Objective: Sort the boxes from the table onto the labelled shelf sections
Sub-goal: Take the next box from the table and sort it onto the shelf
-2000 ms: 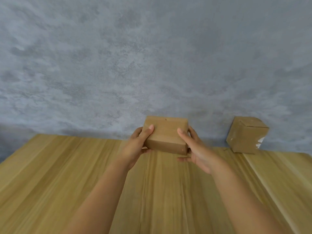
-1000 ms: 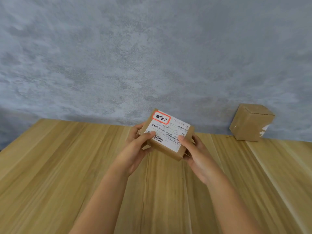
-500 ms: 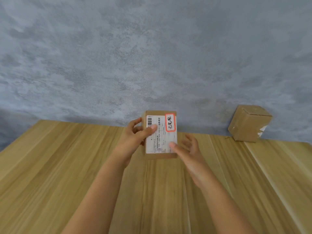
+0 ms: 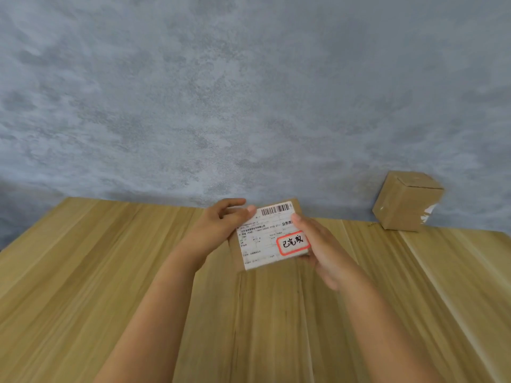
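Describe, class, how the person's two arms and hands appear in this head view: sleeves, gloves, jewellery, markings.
The left hand and the right hand are bare, with no gloves. No rings, watch or bracelet show. Both forearms are uncovered down to the frame's lower edge; no sleeve or marking is visible.

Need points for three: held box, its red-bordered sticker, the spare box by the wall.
held box [image 4: 266, 241]: head view, on its white shipping label.
red-bordered sticker [image 4: 293, 242]: head view, sticker centre.
spare box [image 4: 401, 208]: head view, front cardboard face.

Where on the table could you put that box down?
The table is bare left of the left hand and in front, between the arms. Right of the right hand, room runs to the other box by the wall.
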`<state>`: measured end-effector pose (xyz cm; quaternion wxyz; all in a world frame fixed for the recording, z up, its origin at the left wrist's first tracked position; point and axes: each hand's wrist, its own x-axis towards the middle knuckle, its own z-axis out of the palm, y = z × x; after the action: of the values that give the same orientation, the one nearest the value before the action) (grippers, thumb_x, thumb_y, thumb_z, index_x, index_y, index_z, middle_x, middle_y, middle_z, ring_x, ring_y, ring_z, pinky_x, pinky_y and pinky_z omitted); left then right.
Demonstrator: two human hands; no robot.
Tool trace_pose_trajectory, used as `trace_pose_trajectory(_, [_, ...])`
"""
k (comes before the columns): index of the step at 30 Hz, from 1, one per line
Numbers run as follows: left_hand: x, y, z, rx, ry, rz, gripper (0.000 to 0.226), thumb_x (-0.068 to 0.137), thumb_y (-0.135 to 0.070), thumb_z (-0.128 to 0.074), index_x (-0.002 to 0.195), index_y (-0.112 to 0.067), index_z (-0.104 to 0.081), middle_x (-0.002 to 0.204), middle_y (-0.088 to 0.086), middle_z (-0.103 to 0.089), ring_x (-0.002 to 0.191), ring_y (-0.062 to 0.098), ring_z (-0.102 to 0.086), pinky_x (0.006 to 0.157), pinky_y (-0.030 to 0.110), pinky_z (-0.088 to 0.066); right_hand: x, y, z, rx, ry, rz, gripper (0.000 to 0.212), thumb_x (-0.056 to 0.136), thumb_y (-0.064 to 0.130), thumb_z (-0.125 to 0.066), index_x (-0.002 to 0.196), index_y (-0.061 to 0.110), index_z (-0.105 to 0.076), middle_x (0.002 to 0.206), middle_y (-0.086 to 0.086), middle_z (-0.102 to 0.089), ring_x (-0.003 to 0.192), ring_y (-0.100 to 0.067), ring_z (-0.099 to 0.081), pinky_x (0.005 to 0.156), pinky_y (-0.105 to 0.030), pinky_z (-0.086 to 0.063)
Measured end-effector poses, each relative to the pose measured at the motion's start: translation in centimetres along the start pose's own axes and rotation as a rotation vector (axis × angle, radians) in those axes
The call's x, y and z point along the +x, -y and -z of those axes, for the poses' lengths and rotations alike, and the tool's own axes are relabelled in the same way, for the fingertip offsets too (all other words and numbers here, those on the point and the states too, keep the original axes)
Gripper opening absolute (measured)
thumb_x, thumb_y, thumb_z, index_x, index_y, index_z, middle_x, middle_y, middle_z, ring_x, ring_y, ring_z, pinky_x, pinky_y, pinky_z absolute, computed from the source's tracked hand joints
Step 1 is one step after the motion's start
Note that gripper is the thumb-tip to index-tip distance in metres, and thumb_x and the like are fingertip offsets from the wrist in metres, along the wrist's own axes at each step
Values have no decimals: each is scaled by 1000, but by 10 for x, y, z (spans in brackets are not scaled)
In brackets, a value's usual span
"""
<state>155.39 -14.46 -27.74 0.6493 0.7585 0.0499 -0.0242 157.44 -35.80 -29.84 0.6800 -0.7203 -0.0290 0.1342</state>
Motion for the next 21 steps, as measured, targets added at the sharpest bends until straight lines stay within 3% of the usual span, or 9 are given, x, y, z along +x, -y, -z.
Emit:
trace_pose_trajectory(5, [7,13,-9,-122,-83,48,40,86,-54,-69,113,-25,-66,100,0,-76,93,16,-73,92,39,-56,-4,-12,2,67,59,-109,43,96,47,-55,130,21,-57,112,-2,-75,102,-24,-73,94,-49,-56])
trace_pose_trajectory(10, [18,0,-28,-16,-28,-9,38,92,-56,-59,111,-25,-67,97,-5,-76,93,15,-72,86,34,-54,-6,-11,22,26,67,-126,75,75,66,-63,133,20,-55,115,0,-74,107,-20,-70,100,-50,-52])
trace_pose_trajectory(13, [29,-9,-34,84,-75,-75,42,99,-58,-42,114,-27,-65,106,-9,-71,99,10,-67,88,31,-50,-4,-3,42,83,4,-107,54,89,55,-57,128,19,-60,112,-1,-75,106,-21,-71,97,-47,-54])
trace_pose_trajectory(16, [38,-15,-31,430,-203,-194,32,100,-45,-49,121,-24,-62,114,-7,-64,95,3,-60,78,19,-45,2,3,63,69,-34,-84,42,96,52,-52,125,23,-63,109,1,-76,103,-20,-72,92,-44,-56])
trace_pose_trajectory(21, [44,-15,-32,1039,-163,-325,40,99,-37,-52,136,-23,-49,123,0,-61,104,19,-61,88,34,-49,5,5,89,73,-110,-67,51,92,57,-57,128,22,-59,108,1,-77,102,-19,-72,88,-44,-58])
